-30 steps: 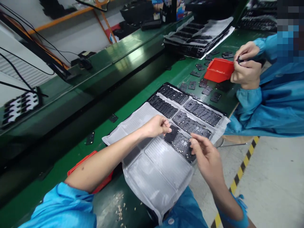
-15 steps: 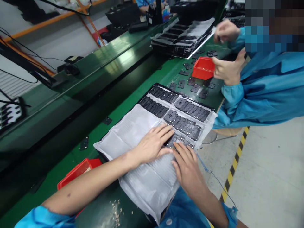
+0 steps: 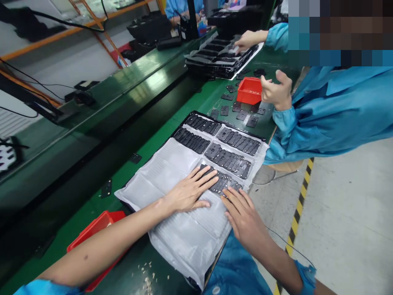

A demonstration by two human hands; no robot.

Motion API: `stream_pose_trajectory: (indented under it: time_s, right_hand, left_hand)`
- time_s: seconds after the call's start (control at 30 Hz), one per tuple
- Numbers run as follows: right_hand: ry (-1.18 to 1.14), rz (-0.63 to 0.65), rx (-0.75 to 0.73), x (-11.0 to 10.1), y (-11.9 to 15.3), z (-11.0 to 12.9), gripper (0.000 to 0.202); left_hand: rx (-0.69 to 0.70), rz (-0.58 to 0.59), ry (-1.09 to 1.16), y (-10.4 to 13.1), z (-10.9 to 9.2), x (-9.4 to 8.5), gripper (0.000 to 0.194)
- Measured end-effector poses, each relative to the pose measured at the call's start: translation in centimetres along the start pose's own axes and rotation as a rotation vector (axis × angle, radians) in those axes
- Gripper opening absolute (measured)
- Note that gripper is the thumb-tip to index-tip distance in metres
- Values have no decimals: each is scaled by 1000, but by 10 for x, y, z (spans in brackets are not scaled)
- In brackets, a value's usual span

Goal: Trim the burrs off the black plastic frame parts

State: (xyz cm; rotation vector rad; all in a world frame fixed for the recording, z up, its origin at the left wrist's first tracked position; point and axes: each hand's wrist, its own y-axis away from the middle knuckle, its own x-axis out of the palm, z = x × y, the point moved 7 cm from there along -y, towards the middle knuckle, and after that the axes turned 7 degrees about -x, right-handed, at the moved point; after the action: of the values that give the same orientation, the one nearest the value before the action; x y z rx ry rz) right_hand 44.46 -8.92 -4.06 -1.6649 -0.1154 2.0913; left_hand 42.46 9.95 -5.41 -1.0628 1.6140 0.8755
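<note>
A tray lined with a white plastic sheet point(image 3: 181, 229) lies at a slant on the green bench. Rows of flat black plates point(image 3: 229, 157) overlap in the tray's far and right compartments. My left hand point(image 3: 192, 190) rests with spread fingers on the nearest row of plates, its thumb on the sheet. At the right end of that same row, my right hand point(image 3: 241, 211) touches the plates with its fingertips, fingers stretched out. Nothing shows in either hand's grip. Parts of the row are hidden under my fingers.
A red bin point(image 3: 101, 229) stands left, partly behind my left forearm. Small pale bits point(image 3: 149, 282) lie scattered in front. Across the tray, a co-worker's hand point(image 3: 278, 90) is beside another red bin point(image 3: 248, 91), near loose plates and a tray stack point(image 3: 211, 67).
My left hand has shifted slightly left and its fingers have spread wider. More of the row shows between my hands. The co-worker's far hand has moved left onto the tray stack.
</note>
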Motion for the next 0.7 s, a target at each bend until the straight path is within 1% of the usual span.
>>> stream_pose_trajectory:
  time_s: [0.17, 0.4, 0.53, 0.7]
  right_hand:
    - [3, -30, -4, -5, -4, 0, 36]
    - [38, -81, 0, 0, -3, -5, 36]
    - [37, -52, -16, 6, -7, -7, 38]
    - [34, -37, -36, 9, -8, -10, 37]
  left_hand:
    - [10, 0, -16, 0, -2, 2, 99]
    - [-17, -10, -3, -3, -2, 1, 97]
    - [-21, 1, -3, -4, -1, 3, 96]
    - [-31, -15, 15, -5, -2, 2, 94]
